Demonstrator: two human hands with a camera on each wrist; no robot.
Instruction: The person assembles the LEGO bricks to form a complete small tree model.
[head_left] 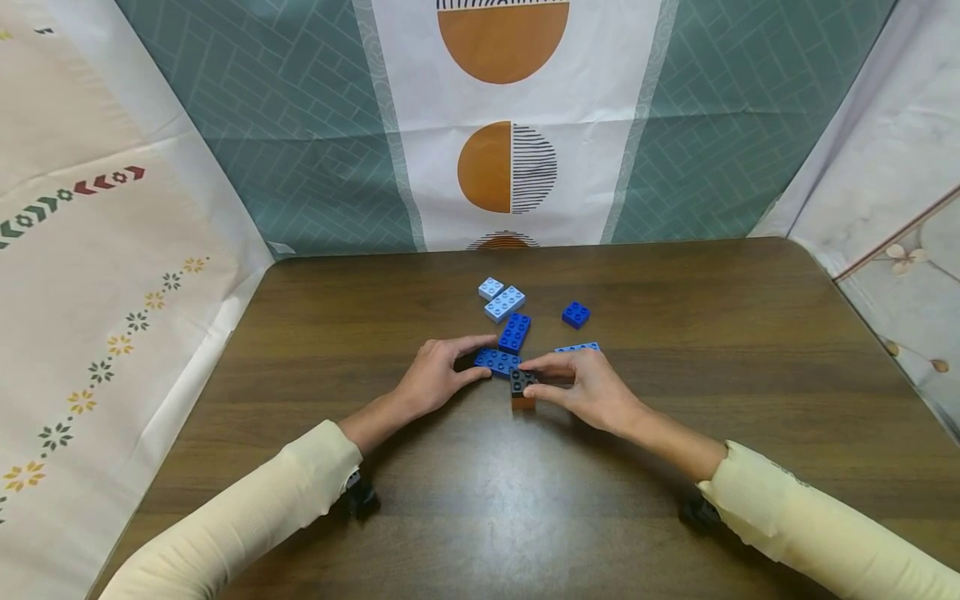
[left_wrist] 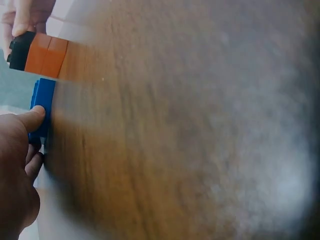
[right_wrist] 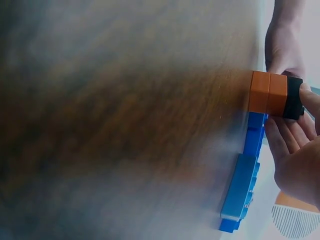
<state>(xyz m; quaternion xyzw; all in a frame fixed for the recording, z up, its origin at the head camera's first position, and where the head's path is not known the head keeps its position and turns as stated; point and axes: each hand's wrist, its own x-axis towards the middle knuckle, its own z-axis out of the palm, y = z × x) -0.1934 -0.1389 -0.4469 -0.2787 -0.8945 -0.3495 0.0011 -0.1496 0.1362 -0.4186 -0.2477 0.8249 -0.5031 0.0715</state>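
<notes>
Left of stack [right_wrist: 275, 95]: left hand [head_left: 435, 379] pinches blue brick [left_wrist: 46, 91]; brace it.
Stack top: right hand [head_left: 592, 387] grips black brick [right_wrist: 293, 100]; keep level.

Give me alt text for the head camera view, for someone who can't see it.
A person's right hand grips a black-topped orange stack at a brown table, while the left hand holds a blue brick beside it. Two light blue bricks and other blue bricks lie farther back, before patterned fabric.
</notes>
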